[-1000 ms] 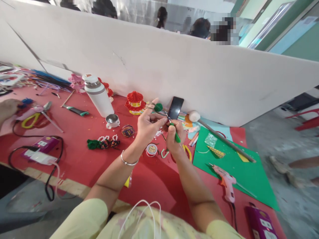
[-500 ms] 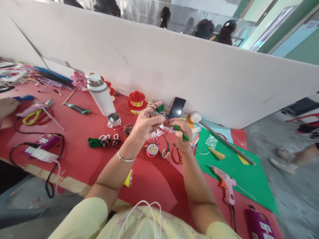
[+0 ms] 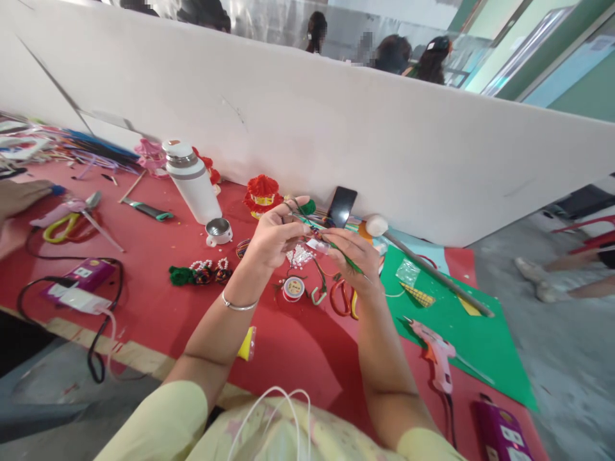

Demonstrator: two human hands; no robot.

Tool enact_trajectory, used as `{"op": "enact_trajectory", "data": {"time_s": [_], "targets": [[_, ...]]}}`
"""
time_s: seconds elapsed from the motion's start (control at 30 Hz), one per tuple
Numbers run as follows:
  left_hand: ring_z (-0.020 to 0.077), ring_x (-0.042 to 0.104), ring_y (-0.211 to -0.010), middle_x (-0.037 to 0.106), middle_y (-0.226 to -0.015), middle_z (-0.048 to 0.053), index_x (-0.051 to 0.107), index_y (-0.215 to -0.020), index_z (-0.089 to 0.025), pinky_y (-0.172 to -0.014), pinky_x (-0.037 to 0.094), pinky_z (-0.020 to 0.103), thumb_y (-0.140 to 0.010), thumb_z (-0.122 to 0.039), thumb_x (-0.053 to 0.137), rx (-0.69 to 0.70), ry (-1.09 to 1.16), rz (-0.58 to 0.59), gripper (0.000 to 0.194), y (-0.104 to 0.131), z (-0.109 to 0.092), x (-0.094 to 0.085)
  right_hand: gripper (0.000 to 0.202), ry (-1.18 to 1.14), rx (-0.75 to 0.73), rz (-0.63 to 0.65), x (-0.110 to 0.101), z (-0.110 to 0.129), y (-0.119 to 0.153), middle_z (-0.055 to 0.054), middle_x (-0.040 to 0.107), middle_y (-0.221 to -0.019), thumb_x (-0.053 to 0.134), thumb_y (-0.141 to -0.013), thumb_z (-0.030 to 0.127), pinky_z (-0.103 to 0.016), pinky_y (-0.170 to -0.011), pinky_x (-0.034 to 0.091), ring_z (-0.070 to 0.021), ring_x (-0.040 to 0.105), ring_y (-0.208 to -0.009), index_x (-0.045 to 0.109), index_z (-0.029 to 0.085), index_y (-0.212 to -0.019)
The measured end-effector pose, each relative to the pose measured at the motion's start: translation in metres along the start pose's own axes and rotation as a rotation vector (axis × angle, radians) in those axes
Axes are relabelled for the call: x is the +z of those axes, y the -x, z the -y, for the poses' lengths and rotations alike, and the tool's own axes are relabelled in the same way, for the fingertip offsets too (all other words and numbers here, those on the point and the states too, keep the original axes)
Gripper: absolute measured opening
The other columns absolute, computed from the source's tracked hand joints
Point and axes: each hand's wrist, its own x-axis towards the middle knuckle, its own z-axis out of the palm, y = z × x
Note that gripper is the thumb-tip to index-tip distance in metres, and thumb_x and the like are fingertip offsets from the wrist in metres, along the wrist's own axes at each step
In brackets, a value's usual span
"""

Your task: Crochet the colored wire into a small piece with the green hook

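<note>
Holding the green-handled tool, the right hand has straightened its fingers; the left hand pinches dark yarn.

1. My left hand, beyond the spool, pinches a small dark yarn piece, a strand looped over my raised finger.
2. My right hand, beyond the spool and to its right, grips a green-handled hook pointing at that piece.
3. White beads lie scattered just beyond the spool.
4. Left of the spool I have a beaded yarn strip; farther back, a white bottle.
5. Right of the spool are scissors, then a pink glue gun.
</note>
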Motion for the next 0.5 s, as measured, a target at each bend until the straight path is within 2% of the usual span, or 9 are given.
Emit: {"op": "enact_trajectory", "data": {"time_s": [0.17,0.27,0.4,0.5], "targets": [[0.0025,0.024,-0.041,0.061,-0.060,-0.005,0.081,-0.111,-0.021,-0.044,0.008,0.028,-0.057,-0.015,0.085,0.006,-0.027,0.001,0.054,-0.002,0.000,-0.006,0.035,-0.025,0.075,0.042,-0.012,0.015,-0.003,-0.004,0.083,-0.133,0.070,-0.105,0.031,-0.044,-0.106,0.069,-0.0229,0.081,-0.121,0.075,0.036,-0.139],[0.0030,0.027,-0.041,0.063,-0.062,-0.003,0.083,-0.107,-0.022,-0.044,0.007,0.029,-0.058,-0.015,0.086,0.017,-0.052,0.044,0.050,-0.002,-0.001,-0.007,0.030,-0.085,0.071,0.037,-0.019,0.020,-0.007,-0.004,0.085,-0.129,0.071,-0.104,0.031,-0.042,-0.102,0.069,-0.0219,0.082,-0.116,0.080,0.036,-0.132],[0.0036,0.026,-0.042,0.058,-0.060,-0.004,0.085,-0.107,-0.023,-0.044,0.008,0.028,-0.062,-0.018,0.089,0.007,-0.071,0.119,0.046,-0.002,0.001,-0.009,0.022,-0.172,0.127,0.009,-0.017,0.019,-0.010,-0.005,0.088,-0.116,0.069,-0.105,0.040,-0.043,-0.095,0.070,-0.0235,0.084,-0.107,0.086,0.033,-0.117],[0.0028,0.025,-0.042,0.059,-0.062,-0.004,0.085,-0.109,-0.022,-0.043,0.009,0.027,-0.063,-0.020,0.091,-0.012,-0.052,0.172,0.046,-0.002,0.003,-0.008,0.030,-0.218,0.175,-0.053,-0.009,0.016,-0.010,-0.006,0.089,-0.106,0.065,-0.105,0.051,-0.044,-0.089,0.070,-0.0251,0.084,-0.100,0.088,0.031,-0.105]]}}
